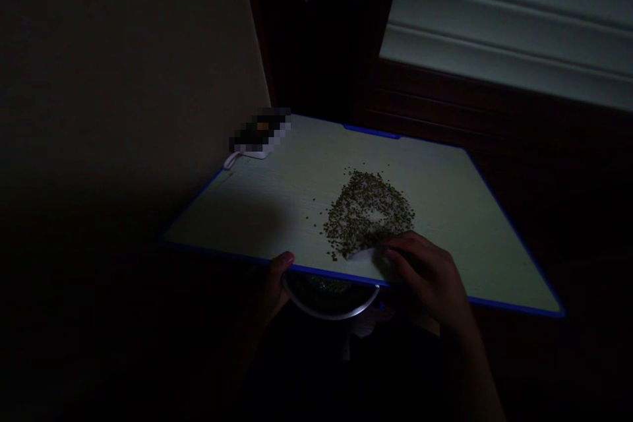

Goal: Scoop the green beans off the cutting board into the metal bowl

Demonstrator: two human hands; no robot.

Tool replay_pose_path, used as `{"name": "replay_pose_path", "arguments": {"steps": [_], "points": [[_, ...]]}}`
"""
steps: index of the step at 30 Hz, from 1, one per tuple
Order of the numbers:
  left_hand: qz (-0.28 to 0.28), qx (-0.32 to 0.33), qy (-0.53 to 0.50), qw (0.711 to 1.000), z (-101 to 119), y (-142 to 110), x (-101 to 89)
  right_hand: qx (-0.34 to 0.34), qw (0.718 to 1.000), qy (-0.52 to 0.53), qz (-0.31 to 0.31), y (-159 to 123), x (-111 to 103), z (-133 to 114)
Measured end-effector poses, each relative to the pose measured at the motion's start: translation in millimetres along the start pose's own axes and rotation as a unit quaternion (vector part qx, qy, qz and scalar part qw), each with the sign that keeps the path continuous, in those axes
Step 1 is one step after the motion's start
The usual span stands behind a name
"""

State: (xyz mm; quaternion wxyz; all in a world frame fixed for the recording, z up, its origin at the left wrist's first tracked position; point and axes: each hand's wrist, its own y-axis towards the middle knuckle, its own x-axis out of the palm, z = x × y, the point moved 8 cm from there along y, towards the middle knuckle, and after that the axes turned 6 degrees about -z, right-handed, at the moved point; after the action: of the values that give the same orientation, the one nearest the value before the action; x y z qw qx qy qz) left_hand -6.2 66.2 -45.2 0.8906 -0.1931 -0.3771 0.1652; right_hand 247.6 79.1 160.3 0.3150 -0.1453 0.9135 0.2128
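A pile of small dark-green grains (368, 211) lies spread on a pale board with a blue rim (237, 256). My right hand (430, 273) rests on the board's near edge, fingers closed on a small pale card (360, 252) whose edge touches the pile's near side. My left hand (274, 287) grips a round metal bowl (329, 306) held just under the board's near edge, thumb up by the rim. Some grains show inside the bowl. The scene is very dim.
A small white object (252, 151) with a cord sits at the board's far left corner, partly blurred out. A plain wall stands to the left. Dark wooden furniture and a pale ridged surface (509, 20) lie behind the board.
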Motion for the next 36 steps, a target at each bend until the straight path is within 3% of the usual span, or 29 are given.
{"name": "replay_pose_path", "arguments": {"steps": [4, 8, 12, 15, 23, 27, 32, 36], "points": [[0.001, 0.041, 0.003, 0.999, 4.7, -1.9, 2.7, 0.038, 0.997, 0.005, 0.06, -1.2, -8.4, 7.5], [0.02, 0.035, 0.005, 0.999, 4.2, -3.7, 2.9, 0.061, 0.992, 0.007, 0.107, -3.8, -15.6, 14.3], [0.031, 0.069, 0.011, 0.997, 9.7, -4.9, 0.5, 0.03, 0.997, -0.011, 0.069, -2.1, -10.2, 10.3], [0.044, 0.034, 0.0, 0.998, 1.4, -2.4, -6.3, 0.012, 0.999, -0.02, 0.044, -2.1, -6.2, 8.1], [0.049, -0.024, -0.004, 0.998, -13.7, 3.5, -14.4, 0.069, 0.993, 0.012, 0.099, -6.8, -14.8, 15.7], [0.046, -0.016, -0.002, 0.999, -10.1, 2.4, -17.6, 0.058, 0.994, 0.002, 0.093, -6.2, -13.8, 14.0], [0.089, 0.015, 0.003, 0.996, -5.9, 2.6, -23.5, 0.058, 0.995, 0.006, 0.085, -6.7, -12.8, 14.1], [0.078, -0.017, -0.003, 0.997, -13.2, 5.4, -20.3, 0.071, 0.992, 0.015, 0.102, -9.2, -15.3, 17.4]]}}
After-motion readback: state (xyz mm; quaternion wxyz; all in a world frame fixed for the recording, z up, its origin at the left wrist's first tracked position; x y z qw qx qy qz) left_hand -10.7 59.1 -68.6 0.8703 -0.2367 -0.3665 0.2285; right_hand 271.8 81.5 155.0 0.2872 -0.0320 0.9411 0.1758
